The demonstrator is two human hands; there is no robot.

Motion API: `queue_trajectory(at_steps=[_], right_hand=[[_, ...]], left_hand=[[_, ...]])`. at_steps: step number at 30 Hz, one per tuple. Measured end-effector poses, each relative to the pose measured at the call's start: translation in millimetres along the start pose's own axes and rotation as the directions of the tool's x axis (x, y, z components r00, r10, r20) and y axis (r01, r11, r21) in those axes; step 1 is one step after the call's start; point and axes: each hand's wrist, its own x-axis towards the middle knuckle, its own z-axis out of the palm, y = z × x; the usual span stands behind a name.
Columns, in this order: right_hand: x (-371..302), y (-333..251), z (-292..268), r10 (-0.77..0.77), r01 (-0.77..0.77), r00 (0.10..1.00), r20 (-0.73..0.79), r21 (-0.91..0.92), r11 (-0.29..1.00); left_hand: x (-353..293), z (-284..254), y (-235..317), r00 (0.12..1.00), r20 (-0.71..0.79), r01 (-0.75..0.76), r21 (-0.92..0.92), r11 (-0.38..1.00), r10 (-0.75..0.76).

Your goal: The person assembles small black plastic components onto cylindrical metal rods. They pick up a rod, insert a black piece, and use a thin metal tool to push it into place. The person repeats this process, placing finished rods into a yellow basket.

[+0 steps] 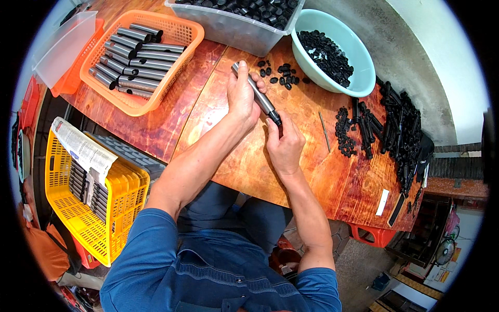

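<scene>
A silver metal tube (262, 99) is held at a slant over the wooden table (208, 151), its black end pointing down toward my right. My left hand (242, 100) is wrapped round the tube's upper part, the thumb lying along it. The fingers of my right hand (286, 145) are closed about the black end piece (274, 118) at the tube's lower end. Whether that piece is fully seated in the tube I cannot tell. Just beyond my hands lie several small black caps (285, 76) on the tabletop.
An orange basket (195, 34) of similar tubes stands far left, beside a clear bin (254, 48) of black parts. A pale green bowl (366, 65) holds small black pieces. Black parts (403, 130) are heaped right, near a thin metal rod (324, 131). A yellow crate (127, 200) sits left.
</scene>
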Motion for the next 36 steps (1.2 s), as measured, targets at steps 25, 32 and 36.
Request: queue_trajectory(at_steps=[25, 32, 36], right_hand=[[10, 28, 6, 0.377, -0.189, 0.917, -0.131, 0.688, 0.700], [9, 30, 8, 0.416, -0.181, 0.899, -0.140, 0.745, 0.642], [10, 30, 8, 0.408, -0.173, 0.904, -0.128, 0.764, 0.622]], left_hand=[[-39, 8, -26, 0.974, 0.086, 0.194, 0.154, 0.969, -0.209], [-48, 13, -29, 0.979, 0.080, 0.166, 0.222, 0.961, -0.188], [-53, 15, -31, 0.976, 0.060, 0.191, 0.233, 0.954, -0.210]])
